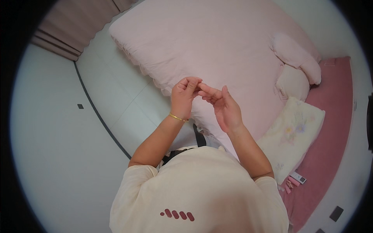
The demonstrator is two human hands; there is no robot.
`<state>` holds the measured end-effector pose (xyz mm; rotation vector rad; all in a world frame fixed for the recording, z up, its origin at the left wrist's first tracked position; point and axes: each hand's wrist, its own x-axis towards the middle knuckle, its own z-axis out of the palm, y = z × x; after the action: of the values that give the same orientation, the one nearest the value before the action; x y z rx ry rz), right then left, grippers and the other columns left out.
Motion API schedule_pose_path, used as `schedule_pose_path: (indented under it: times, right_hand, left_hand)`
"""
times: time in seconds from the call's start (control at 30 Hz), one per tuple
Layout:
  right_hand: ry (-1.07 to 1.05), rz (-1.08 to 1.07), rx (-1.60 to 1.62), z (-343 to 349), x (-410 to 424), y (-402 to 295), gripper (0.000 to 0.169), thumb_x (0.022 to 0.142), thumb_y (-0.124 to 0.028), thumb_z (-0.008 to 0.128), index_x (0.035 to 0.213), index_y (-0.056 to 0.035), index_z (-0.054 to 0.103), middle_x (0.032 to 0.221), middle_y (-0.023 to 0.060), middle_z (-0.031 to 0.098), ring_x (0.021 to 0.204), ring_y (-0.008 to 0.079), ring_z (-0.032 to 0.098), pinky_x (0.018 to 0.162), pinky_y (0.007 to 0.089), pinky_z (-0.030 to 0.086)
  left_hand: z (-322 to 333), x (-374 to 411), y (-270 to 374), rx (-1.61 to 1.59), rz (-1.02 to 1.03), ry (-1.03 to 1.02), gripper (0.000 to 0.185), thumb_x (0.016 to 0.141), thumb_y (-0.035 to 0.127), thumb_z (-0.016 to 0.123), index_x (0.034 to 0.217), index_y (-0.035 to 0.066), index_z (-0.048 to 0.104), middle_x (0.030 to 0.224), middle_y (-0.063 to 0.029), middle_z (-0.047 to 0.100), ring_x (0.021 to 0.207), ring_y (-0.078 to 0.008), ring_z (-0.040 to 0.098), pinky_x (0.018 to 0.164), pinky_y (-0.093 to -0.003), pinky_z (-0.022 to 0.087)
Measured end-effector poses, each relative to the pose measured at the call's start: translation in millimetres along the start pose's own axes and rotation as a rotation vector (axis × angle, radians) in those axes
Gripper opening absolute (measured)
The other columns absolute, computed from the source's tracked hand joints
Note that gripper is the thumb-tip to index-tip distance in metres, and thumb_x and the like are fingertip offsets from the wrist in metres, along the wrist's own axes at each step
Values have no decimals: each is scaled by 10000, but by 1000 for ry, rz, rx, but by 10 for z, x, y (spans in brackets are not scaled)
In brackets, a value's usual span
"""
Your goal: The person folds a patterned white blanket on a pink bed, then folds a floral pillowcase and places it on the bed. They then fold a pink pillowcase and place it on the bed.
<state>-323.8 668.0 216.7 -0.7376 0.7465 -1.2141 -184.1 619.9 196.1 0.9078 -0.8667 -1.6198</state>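
Observation:
In front of my body, over the near edge of a bed with a pink sheet (221,49), my two hands meet. My left hand (182,94), with a gold bracelet (178,118) at its wrist, has its thumb and fingers closed around a fingertip of the other hand. My right hand (228,109) is turned palm inward, its thumb raised apart and its fingers reaching toward the left one. No object shows in either hand; the spot where the fingertips touch is partly covered.
A floral pillow (294,131) and bunched pink bedding (297,58) lie along the bed's right side, by a dark pink headboard (335,116). A white remote control (297,177) and small pink items (290,183) rest beside the pillow. Pale tile floor (128,102) and a curtain (78,26) are left.

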Motion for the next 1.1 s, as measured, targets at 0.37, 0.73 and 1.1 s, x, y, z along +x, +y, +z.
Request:
schedule_pose_path:
  times: [0.37, 0.73, 1.1]
  right_hand:
    - [-300, -623, -1111, 1191, 1133, 628, 631, 902, -508, 366, 1328, -43, 393, 1364, 146, 375, 1243, 255, 366, 1046, 398, 249]
    - [-551, 355, -124, 2536, 1400, 1250, 806, 870, -672, 171, 1388, -63, 272, 1420, 145, 303, 1328, 195, 258, 1085, 406, 151]
    - [-615, -639, -1367, 1480, 1677, 1676, 536, 864, -406, 447, 1339, -163, 395, 1400, 29, 369, 1313, 262, 280, 1090, 476, 139]
  left_hand:
    - [-1094, -191, 771, -655, -4, 58, 700, 938, 525, 208, 1365, -28, 251, 1408, -140, 303, 1292, -235, 303, 1074, -345, 237]
    - [-2307, -184, 828, 688, 848, 687, 689, 916, 481, 270, 1407, 8, 167, 1467, -124, 195, 1358, -258, 174, 1102, -379, 120]
    - [-2324, -98, 955, -839, -60, -181, 790, 870, 624, 287, 1440, 115, 85, 1495, -86, 115, 1372, -245, 126, 1105, -389, 129]
